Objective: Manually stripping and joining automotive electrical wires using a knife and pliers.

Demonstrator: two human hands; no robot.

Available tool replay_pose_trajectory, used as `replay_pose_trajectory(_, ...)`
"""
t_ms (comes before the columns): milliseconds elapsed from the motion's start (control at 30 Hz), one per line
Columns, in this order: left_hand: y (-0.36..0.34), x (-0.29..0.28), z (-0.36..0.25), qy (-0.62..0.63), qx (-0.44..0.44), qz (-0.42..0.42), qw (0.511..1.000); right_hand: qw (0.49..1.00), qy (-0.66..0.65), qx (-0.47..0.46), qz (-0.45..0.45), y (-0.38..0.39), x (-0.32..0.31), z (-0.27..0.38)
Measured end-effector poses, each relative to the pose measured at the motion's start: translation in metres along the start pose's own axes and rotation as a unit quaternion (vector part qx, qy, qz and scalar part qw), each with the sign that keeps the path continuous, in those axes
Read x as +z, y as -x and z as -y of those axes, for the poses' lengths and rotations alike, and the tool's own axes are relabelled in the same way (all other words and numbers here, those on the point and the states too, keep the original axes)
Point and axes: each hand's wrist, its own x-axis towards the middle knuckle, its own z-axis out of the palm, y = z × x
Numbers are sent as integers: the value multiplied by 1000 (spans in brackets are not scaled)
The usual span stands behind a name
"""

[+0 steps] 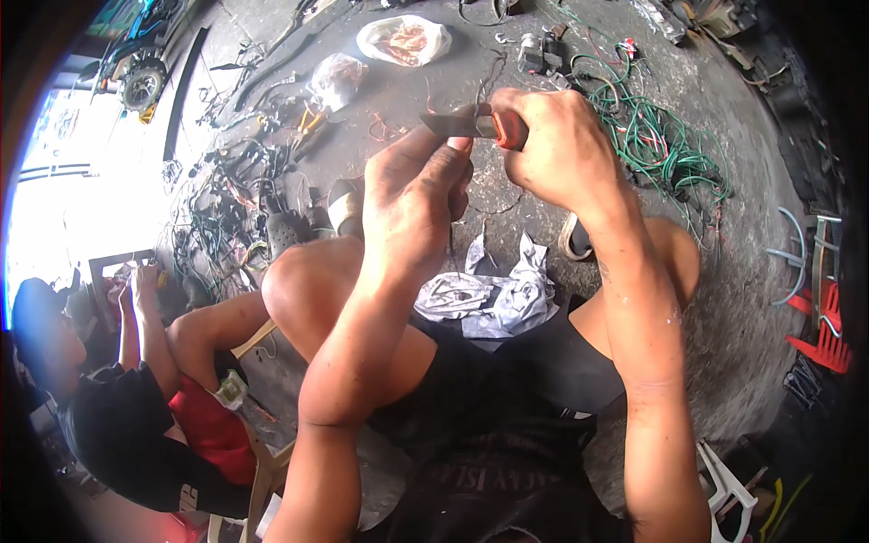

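In my right hand [563, 149], closed round its red-orange handle, is a knife [453, 126] with a broad dark blade pointing left. My left hand [412, 185] is pinched shut just below the blade, its thumb close to the blade's lower edge. A thin dark wire [490, 80] runs up past the blade from between my hands; the left fingers appear to grip it, though the grip is partly hidden. Both hands are raised in front of my knees. A crumpled grey-white cloth [489, 294] lies below them between my legs.
Tangled green wires [665, 149] lie on the floor to the right. Mixed wires and cables [226, 204] spread on the left. A white bag [405, 41] holds copper-coloured strands beside a clear plastic bag [339, 80]. Another person [118, 425] sits at the left, hands raised.
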Motion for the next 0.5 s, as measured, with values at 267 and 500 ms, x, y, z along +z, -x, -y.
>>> replay_pose_trajectory(267,7,-4,-9,145,-64,45,986,965,124,200,-116,-21,-12,-53)
replay_pose_trajectory(500,2,-11,-13,126,-59,19,990,993,-50,-67,-79,-6,-6,-22)
